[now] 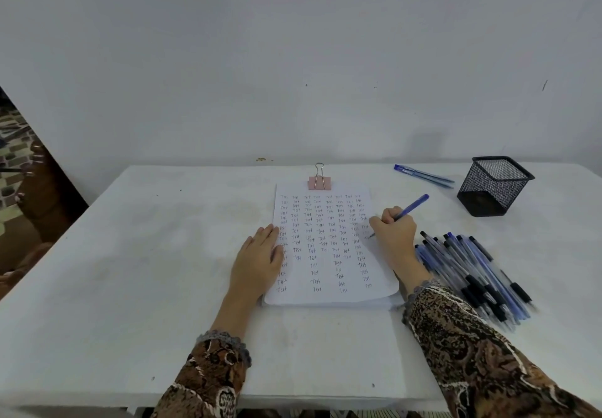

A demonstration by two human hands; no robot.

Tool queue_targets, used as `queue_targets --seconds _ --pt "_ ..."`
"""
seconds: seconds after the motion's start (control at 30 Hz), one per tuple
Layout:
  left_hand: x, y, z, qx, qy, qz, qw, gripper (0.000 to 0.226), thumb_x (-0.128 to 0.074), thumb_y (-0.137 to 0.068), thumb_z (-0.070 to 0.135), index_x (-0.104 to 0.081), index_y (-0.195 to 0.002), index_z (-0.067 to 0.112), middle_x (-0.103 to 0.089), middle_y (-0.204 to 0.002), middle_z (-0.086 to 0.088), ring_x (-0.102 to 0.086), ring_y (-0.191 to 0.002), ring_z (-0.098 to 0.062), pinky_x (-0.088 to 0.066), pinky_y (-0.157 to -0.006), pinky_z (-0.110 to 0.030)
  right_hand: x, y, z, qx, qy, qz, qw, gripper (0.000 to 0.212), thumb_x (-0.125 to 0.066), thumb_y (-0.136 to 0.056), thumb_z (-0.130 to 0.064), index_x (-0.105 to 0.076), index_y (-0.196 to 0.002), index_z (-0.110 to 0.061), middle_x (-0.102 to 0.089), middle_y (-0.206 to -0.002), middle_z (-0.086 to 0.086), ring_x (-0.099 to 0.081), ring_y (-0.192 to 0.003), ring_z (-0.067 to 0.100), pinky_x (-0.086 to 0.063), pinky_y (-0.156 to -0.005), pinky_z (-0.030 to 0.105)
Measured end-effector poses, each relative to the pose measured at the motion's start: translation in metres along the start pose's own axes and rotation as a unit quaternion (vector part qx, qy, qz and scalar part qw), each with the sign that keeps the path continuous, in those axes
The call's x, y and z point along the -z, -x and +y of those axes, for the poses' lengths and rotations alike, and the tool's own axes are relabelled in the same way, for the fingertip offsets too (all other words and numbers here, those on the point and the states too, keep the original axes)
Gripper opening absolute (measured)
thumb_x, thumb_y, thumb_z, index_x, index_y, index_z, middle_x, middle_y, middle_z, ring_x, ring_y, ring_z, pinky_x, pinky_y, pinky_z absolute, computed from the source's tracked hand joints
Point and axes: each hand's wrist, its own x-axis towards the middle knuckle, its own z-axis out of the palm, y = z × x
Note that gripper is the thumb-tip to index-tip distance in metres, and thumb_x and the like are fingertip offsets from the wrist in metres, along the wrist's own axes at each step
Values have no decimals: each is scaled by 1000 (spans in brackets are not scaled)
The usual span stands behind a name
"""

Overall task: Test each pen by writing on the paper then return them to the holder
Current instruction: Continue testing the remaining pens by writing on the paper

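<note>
We see the right hand (pixel 392 232) grasping a blue pen (pixel 411 206) at the paper's (pixel 329 297) right edge (left hand (pixel 259 261) flat, fingers released), so light strokes should suffice.

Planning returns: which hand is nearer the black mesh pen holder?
Right: right hand is left of the black mesh pen holder; left hand is farther, across the white paper.

the table (pixel 163 254) is white, the mesh holder (pixel 493 186) black. the binder clip (pixel 319 183) is pink, the pens (pixel 475 274) blue and black, the sleeves (pixel 482 359) brown-patterned.
</note>
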Motion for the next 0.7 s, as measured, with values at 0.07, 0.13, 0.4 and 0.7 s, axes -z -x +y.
queue_targets --seconds 0.07,0.13,0.4,0.7 --pt "0 -1 0 1 -1 1 1000 47 -31 -99 25 -25 -145 15 -22 -153 2 -14 -142 -11 -5 -115 -24 0 -1 0 -7 5 -8 1000 46 -52 -73 13 -22 -53 -17 -27 -56 -3 -24 -53 12 -29 -54 18" --pt "0 -1 -1 0 -3 3 1000 47 -32 -99 25 -25 -145 15 -22 -153 2 -14 -142 -11 -5 -114 -24 0 -2 -1 -7 12 -17 1000 47 -52 -72 13 -21 -53 -18 -25 -54 -4 -23 -50 10 -28 -51 16" --pt "0 -2 -1 2 2 1 1000 47 -32 -99 25 -26 -145 16 -22 -153 3 -13 -143 -11 -4 -114 -24 -1 -2 1 -1 14 9 1000 46 -51 -73 12 -22 -54 -17 -26 -56 -2 -22 -53 13 -30 -56 17" --pt "2 0 1 4 2 -6 1000 47 -31 -99 25 -25 -145 16 -20 -154 3 -12 -143 -11 -4 -115 -24 -1 -4 3 -5 -21 7 1000 47 -49 -74 14 -23 -54 -19 -26 -57 -5 -23 -53 10 -29 -57 15"
